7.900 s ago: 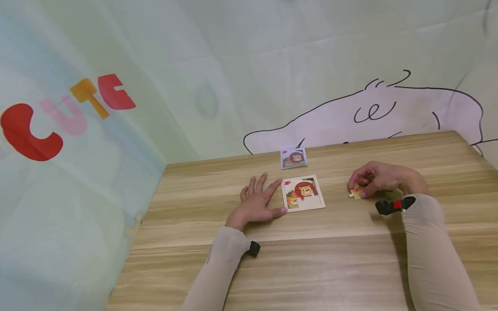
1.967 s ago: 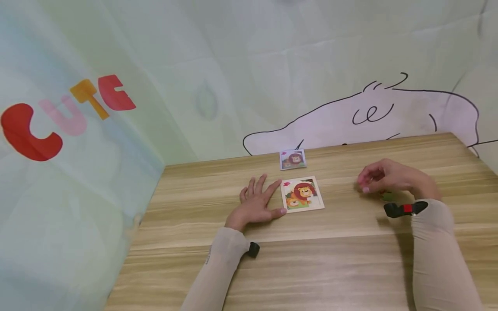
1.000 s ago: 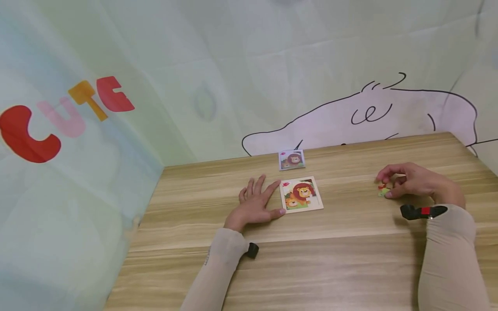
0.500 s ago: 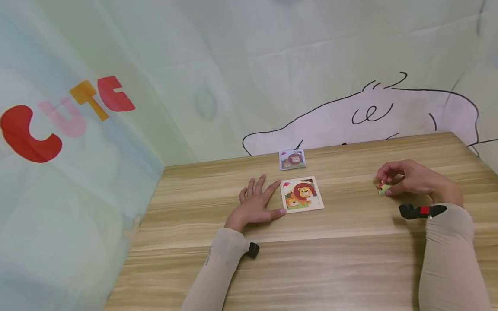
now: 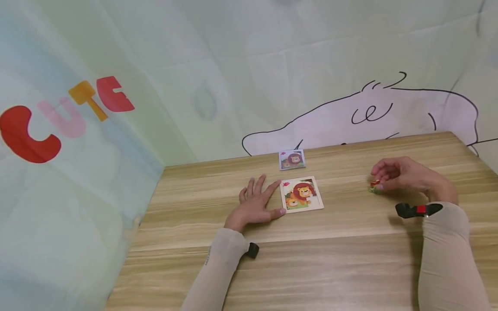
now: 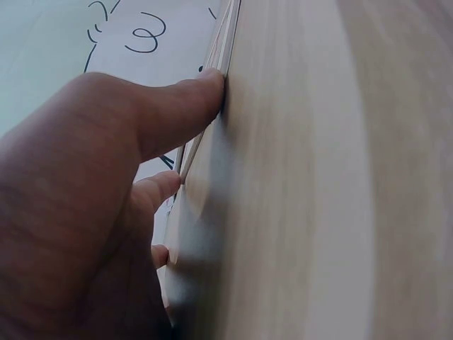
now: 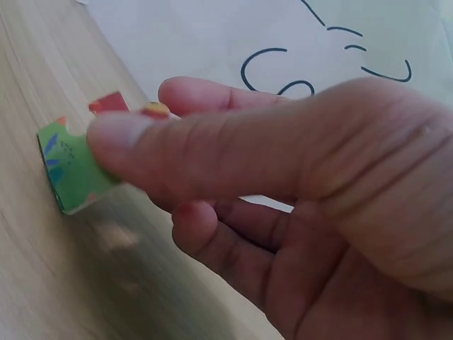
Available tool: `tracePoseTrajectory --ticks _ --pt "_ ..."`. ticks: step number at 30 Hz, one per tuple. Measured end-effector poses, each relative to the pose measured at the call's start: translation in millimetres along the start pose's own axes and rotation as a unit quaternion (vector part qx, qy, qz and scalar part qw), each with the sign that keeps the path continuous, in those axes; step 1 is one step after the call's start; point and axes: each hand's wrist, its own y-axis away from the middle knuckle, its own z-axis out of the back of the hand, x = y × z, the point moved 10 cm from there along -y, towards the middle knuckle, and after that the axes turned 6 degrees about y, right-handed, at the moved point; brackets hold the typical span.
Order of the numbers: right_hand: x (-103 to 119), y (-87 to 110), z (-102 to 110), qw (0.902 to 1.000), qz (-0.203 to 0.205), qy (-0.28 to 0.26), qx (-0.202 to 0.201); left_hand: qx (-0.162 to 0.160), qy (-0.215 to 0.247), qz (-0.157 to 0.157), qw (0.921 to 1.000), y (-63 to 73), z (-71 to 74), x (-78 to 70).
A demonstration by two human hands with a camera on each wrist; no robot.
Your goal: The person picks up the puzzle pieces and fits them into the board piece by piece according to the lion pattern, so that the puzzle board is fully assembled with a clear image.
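A wooden-framed lion puzzle (image 5: 299, 198) lies flat on the table, with a pale gap at its lower right. My left hand (image 5: 256, 207) rests beside it, fingers spread, thumb and index fingertips at the frame's left edge. To the right, my right hand (image 5: 406, 175) pinches a puzzle piece (image 7: 74, 166) between thumb and fingers. The piece is green with blue leaf marks and some red, and in the right wrist view it is tilted above the tabletop. The thumb covers part of it. In the left wrist view, the left thumb (image 6: 184, 106) meets the frame's side.
Behind the puzzle lies a small picture card (image 5: 292, 160) showing the same lion scene. The wood-grain table (image 5: 311, 268) meets a printed cloth backdrop (image 5: 218, 77) at its back and left. A black strap device (image 5: 418, 210) sits on the right wrist.
The right hand set a piece into the puzzle's lower middle, then moved right and picked up a green and red piece. It now shifts slightly left with it. The left hand stays put.
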Motion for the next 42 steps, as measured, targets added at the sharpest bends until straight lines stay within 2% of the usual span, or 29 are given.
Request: tracePoseTrajectory --ticks 6,14,20,24,32,42 --pt "12.4 -2.8 -3.5 0.9995 0.020 -0.024 0.004 0.000 0.000 0.000 1.0000 -0.5 -0.2 0.7" --pt "21.8 -7.4 -7.3 0.9999 -0.002 0.013 0.007 0.000 0.005 -0.001 1.0000 -0.4 -0.3 0.7" --pt "32.7 -12.0 -10.3 0.9993 0.020 0.033 -0.002 -0.001 0.004 0.000 1.0000 0.5 -0.2 0.5" --pt "36.7 -13.8 -13.6 0.9994 0.022 0.026 0.002 -0.001 0.005 0.000 1.0000 1.3 -0.7 0.8" --pt "46.4 -22.8 -26.7 0.9987 0.037 -0.004 0.035 0.000 0.005 -0.002 1.0000 0.8 -1.2 1.3" --pt "66.9 -35.2 -44.0 0.9959 0.060 -0.017 0.066 -0.001 0.005 -0.001 1.0000 -0.4 -0.1 0.2"
